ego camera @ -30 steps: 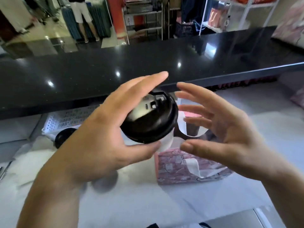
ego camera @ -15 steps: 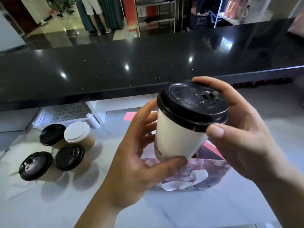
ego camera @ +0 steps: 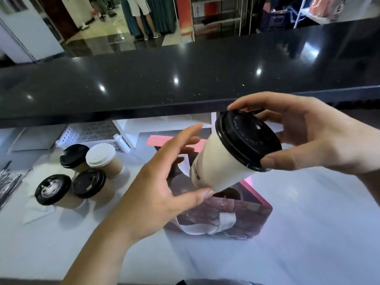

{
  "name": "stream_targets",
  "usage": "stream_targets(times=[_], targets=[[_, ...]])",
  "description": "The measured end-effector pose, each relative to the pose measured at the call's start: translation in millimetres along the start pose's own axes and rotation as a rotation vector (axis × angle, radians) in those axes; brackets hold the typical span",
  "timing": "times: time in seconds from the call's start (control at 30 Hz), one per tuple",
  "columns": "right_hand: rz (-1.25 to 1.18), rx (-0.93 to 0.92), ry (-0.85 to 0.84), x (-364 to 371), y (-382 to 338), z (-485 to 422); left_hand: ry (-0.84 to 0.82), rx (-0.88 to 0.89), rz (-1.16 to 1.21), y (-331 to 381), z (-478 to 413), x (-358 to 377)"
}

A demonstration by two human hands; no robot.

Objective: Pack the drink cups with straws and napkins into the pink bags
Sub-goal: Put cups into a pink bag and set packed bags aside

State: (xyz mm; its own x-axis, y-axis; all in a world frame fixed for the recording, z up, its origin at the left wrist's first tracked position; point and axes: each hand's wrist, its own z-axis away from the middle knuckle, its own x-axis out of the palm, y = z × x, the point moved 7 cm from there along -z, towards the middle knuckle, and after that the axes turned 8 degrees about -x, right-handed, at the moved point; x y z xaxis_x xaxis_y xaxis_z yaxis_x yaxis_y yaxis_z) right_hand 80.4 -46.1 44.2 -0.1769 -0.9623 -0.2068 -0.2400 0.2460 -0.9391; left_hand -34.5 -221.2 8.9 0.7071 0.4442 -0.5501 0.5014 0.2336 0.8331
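A white paper cup point(ego camera: 218, 167) with a black lid hangs tilted above the open pink bag point(ego camera: 242, 219). My right hand point(ego camera: 314, 138) grips the cup by the lid's rim, thumb in front and fingers behind. My left hand point(ego camera: 162, 190) is spread just left of the cup's base, thumb tip near the bottom edge, fingers straight; whether it touches the cup is unclear. The bag stands on the white counter with its white handle point(ego camera: 205, 227) drooping over the near side. The inside of the bag is mostly hidden by the cup.
Several lidded cups point(ego camera: 82, 173) stand in a cluster at the left, one with a white lid point(ego camera: 100, 155). A white perforated basket point(ego camera: 88, 134) sits behind them under the black raised counter point(ego camera: 185, 87). A person stands far beyond the counter.
My left hand has let go of the cup's body and opened. My right hand now carries the cup alone by the lid, tilted and shifted right over the bag.
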Motion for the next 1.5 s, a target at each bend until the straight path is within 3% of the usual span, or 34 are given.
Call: stream_targets(times=[0.07,0.13,0.2,0.4,0.57,0.73,0.8,0.87,1.0,1.1,1.2,1.3,1.5], targets=[[0.031,-0.014,0.059,-8,1,1,0.007,-0.061,-0.226,-11,10,-3],[0.086,-0.03,0.106,-14,1,3,0.023,0.004,-0.544,-17,23,-1],[0.164,-0.04,0.075,-9,-1,3,0.033,0.07,-0.655,-21,31,4],[0.538,0.031,-0.196,23,8,-1,0.106,0.173,-0.546,-13,45,23],[0.647,0.096,-0.417,39,20,2,0.037,0.145,-0.488,-11,51,37],[0.817,0.164,-0.536,48,38,5,0.088,-0.006,-0.142,-6,39,-8],[0.823,0.168,-0.519,46,40,5,0.118,0.0,-0.216,-3,24,-22],[0.816,0.16,-0.484,42,40,4,0.04,-0.031,-0.368,-2,6,-19],[0.837,0.16,-0.438,32,38,6,-0.34,-0.172,-0.586,-16,-10,8],[0.953,0.192,-0.495,28,44,14,-0.494,-0.199,-0.777,-27,-9,21],[1.121,0.269,-0.644,29,61,23,-0.536,-0.191,-0.875,-33,-10,29],[1.137,0.297,-0.706,29,76,26,-0.553,-0.193,-0.887,-34,-9,34],[1.13,0.193,-0.787,55,95,17,-0.503,-0.191,-0.856,-35,-7,35]])
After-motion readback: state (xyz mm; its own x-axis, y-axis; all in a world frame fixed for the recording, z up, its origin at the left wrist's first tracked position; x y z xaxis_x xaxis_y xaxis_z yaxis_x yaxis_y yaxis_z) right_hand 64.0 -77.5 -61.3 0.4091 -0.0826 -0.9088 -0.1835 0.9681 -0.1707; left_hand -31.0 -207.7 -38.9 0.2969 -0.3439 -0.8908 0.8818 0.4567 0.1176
